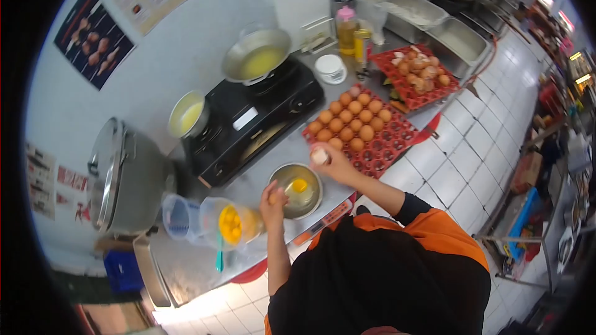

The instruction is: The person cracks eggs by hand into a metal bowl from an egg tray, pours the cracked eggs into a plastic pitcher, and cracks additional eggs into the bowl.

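Observation:
A metal bowl on the counter contains clear egg white and one yolk. Above its far right side, my right hand is closed around a cracked eggshell, its pale inside showing. My left hand is at the bowl's left rim with curled fingers; a small orange-brown piece in them looks like eggshell, partly hidden. Whole brown eggs fill much of a red egg tray beside my right hand; its near cells hold no eggs. Left of my left hand, a clear plastic jug holds several yolks.
A black gas stove bears a wok and a small pot of yellow liquid. Empty shells pile on another red tray. A large lidded pot stands left. A turquoise-handled utensil lies near the jug.

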Demonstrator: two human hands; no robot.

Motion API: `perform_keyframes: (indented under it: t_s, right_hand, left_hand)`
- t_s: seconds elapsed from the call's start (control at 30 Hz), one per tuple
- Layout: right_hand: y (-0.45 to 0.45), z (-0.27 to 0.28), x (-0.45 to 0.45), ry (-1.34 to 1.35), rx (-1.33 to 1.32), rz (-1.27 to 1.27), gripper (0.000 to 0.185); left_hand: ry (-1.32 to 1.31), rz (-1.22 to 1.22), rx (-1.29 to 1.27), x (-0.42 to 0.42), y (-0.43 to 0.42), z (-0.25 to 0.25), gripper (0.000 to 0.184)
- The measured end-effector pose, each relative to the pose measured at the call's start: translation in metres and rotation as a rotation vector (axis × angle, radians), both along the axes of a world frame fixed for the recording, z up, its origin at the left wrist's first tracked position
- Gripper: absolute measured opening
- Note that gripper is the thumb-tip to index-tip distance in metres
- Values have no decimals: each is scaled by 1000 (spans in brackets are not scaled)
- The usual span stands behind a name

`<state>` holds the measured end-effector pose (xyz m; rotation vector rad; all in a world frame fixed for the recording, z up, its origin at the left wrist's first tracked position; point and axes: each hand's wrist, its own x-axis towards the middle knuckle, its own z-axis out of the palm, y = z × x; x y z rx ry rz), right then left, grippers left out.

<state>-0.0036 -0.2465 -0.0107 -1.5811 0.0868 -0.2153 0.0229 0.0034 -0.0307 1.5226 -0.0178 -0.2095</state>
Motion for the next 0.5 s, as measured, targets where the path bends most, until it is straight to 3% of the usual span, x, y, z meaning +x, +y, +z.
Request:
perform_keyframes:
  t_s: [0.03,0.07,0.1,0.17,0.2,0.23,0.3,0.33,0.37,0.47,0.5]
  right_hand:
    - [-19,9,3,136,173,-82,43]
    - [-49,21,2,72,247,-182,38]
    - [-83,3,15,82,18,-421,36]
    - [-168,-9,32,18,174,-554,32]
    - [-206,-5,35,-20,116,-658,33]
    - [-242,12,35,103,219,-666,39]
    - [-302,20,44,-96,245,-830,45]
    - [-332,16,49,-165,152,-951,49]
    - [-380,-12,57,-55,-98,-1093,63]
    - [-378,0,45,317,-570,-1371,66]
    - [-394,-17,44,250,-567,-1347,68]
  left_hand:
    - [79,30,-49,-1,3,-4,39]
    - [82,-4,-55,-3,5,-8,40]
    - [85,-31,-56,-5,11,-12,40]
    - [98,-70,-23,-10,12,-3,47]
    - [76,-79,-26,-11,12,-3,49]
    - [56,-86,-30,-12,13,-3,52]
    - [60,-83,-80,-12,11,-4,55]
    - [82,-75,-125,-10,9,-4,56]
    - [103,-69,-169,-9,7,-4,58]
    - [98,-72,-186,-7,1,-1,57]
    - [91,-76,-180,-6,0,0,57]
